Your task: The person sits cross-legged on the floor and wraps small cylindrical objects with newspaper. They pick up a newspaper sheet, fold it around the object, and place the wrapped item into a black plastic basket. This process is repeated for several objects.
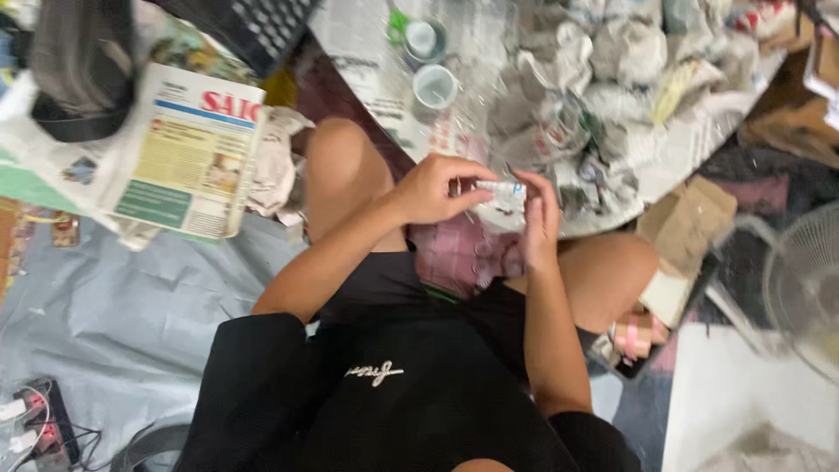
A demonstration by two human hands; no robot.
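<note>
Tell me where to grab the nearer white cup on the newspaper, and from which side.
Judging from this view, take the nearer white cup by its rim, coming straight down from above. It stands upright with its open mouth up, and the rim looks clear all round. A second cup sits just beyond it. Both hands, left hand and right hand, are busy on a small paper-wrapped item.

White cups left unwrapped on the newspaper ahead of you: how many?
2: one white cup just above the hands, another behind it near the top edge. More may be hidden among the newspaper-wrapped bundles to the right.
</note>
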